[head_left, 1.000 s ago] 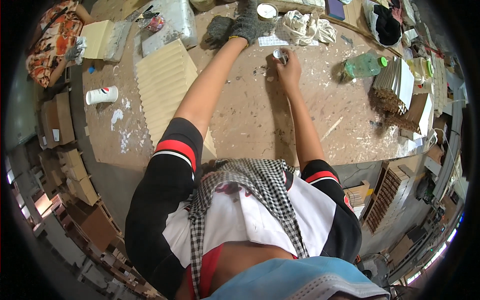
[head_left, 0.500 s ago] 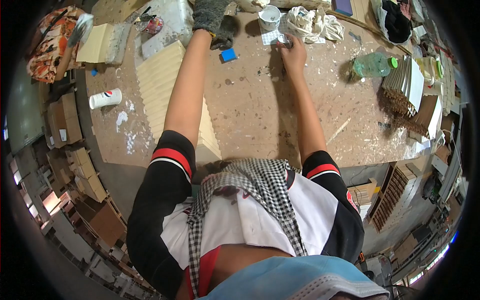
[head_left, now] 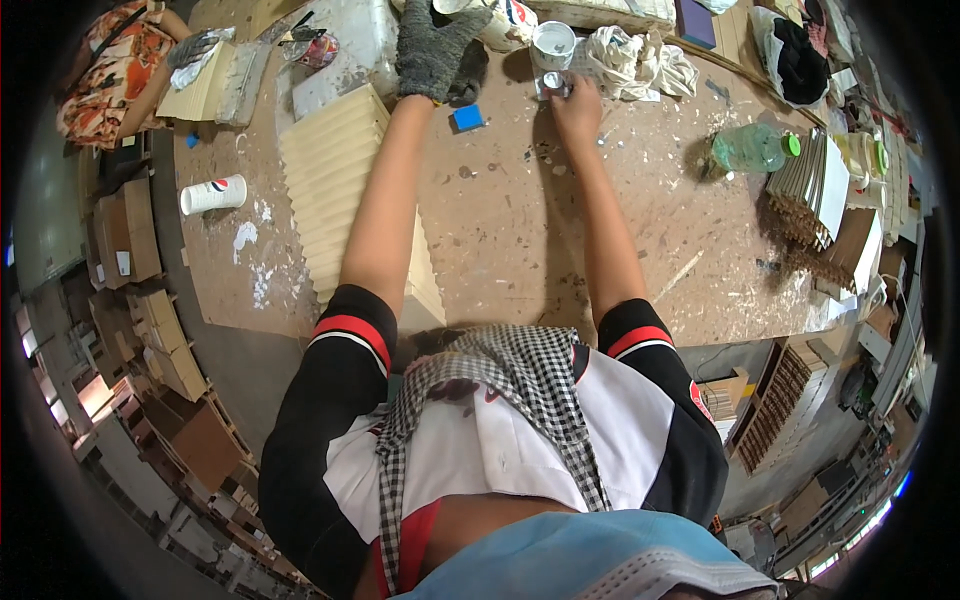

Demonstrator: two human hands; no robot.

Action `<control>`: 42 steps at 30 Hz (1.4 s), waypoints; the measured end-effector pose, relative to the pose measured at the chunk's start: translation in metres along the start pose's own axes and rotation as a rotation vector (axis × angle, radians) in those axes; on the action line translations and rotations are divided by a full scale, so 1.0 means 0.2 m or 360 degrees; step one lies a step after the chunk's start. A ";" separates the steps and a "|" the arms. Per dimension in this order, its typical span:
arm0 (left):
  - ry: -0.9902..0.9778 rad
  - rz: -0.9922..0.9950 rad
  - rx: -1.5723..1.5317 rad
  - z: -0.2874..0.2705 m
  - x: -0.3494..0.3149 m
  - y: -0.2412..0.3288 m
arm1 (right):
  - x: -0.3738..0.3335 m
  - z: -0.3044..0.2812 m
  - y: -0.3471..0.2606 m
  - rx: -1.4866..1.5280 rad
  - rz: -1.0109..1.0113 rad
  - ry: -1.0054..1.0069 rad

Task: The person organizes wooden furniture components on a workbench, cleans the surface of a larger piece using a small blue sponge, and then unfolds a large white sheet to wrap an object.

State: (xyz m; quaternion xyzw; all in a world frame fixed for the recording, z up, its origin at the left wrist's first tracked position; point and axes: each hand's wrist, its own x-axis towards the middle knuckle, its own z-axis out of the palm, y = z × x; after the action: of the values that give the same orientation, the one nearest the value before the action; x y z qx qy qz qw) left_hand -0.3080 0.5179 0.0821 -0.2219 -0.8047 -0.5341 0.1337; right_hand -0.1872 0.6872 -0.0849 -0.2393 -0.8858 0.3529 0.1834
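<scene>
My left hand (head_left: 436, 55), in a dark grey knit glove, is at the top of the view. A whitish rounded object (head_left: 452, 5), cut off by the frame edge, shows between its thumb and fingers. My bare right hand (head_left: 578, 108) has its thumb and fingers drawn together at the near edge of a patterned white sheet (head_left: 585, 66). A small pale, shiny piece (head_left: 552, 82) shows at the fingertips, too small to name. Just beyond stands a white tub (head_left: 553, 45) with white contents. Close below the glove lies a blue block (head_left: 467, 118).
Ridged cream strips (head_left: 345, 190) lie stacked at left, near a tipped paper cup (head_left: 213, 194). Crumpled cloth (head_left: 630, 62), a green-capped bottle (head_left: 750, 148) and stacked boards (head_left: 808, 185) occupy the right. At the far left, another person's gloved hand (head_left: 200, 55) touches cream pieces.
The view has shifted slightly, so the table appears lower. The gloved left hand shows more fully, with its thumb out to the right. My right hand stays by the sheet, its fingers drawn closer together.
</scene>
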 end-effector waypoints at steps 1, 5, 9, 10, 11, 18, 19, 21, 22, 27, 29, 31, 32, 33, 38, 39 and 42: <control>0.0000 -0.0005 0.0005 0.00 -0.02 0.01 | -0.01 0.01 -0.03 0.0002 0.0002 -0.0007; -0.0242 -0.0223 -0.0245 0.04 -0.07 0.10 | -0.02 -0.02 -0.06 0.0232 0.0104 0.0181; -0.0597 -0.0164 -0.0504 0.13 -0.07 0.33 | -0.07 -0.16 -0.05 0.0471 0.0218 0.0286; -0.0648 -0.0330 -0.0076 0.12 -0.07 0.36 | -0.08 -0.18 -0.06 0.0568 0.0210 0.0334; -0.0725 -0.0485 0.0332 0.12 -0.05 0.52 | -0.11 -0.21 -0.01 0.0543 0.0234 0.0353; -0.0392 0.0067 -0.0124 0.34 -0.07 0.16 | -0.15 -0.23 -0.01 0.0672 0.0252 0.0289; -0.0399 0.0067 -0.0129 0.35 -0.07 0.14 | -0.16 -0.24 -0.02 0.0667 0.0257 0.0294; -0.0448 0.0077 -0.0073 0.37 -0.06 0.10 | -0.17 -0.25 -0.03 0.0802 0.0268 0.0257; -0.0442 0.0075 -0.0060 0.36 -0.05 0.08 | -0.16 -0.22 -0.02 0.0813 0.0265 0.0247; -0.0591 -0.0131 0.0065 0.41 -0.06 0.08 | -0.12 -0.17 0.01 0.0421 0.0193 0.0112; -0.0586 -0.0047 0.0146 0.42 -0.07 0.04 | -0.08 -0.15 0.02 0.0408 0.0165 0.0072; -0.0578 0.0038 0.0226 0.44 -0.09 0.00 | -0.05 -0.13 0.02 0.0100 -0.0077 0.0349; -0.0517 0.0050 0.0278 0.44 -0.09 -0.01 | -0.03 -0.14 0.02 0.0100 -0.0078 0.0347; -0.0459 0.0064 0.0327 0.46 -0.10 -0.04 | 0.01 -0.19 0.00 0.0033 0.0018 0.0444; -0.0014 -0.0400 -0.0183 0.46 -0.47 -0.20 | 0.17 -0.42 -0.10 -0.0365 -0.0051 0.0343; -0.0020 -0.0399 -0.0191 0.48 -0.54 -0.21 | 0.20 -0.40 0.00 -0.0372 -0.0047 0.0349; -0.0412 -0.0484 0.0567 0.54 -0.63 -0.21 | 0.30 -0.38 0.14 -0.0270 -0.0057 0.0322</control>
State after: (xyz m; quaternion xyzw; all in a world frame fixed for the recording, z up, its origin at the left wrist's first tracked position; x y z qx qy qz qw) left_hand -0.2172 0.5759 -0.0502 -0.1377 -0.9205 -0.3652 -0.0151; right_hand -0.1896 0.7792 -0.0441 -0.2725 -0.8935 0.2474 0.2572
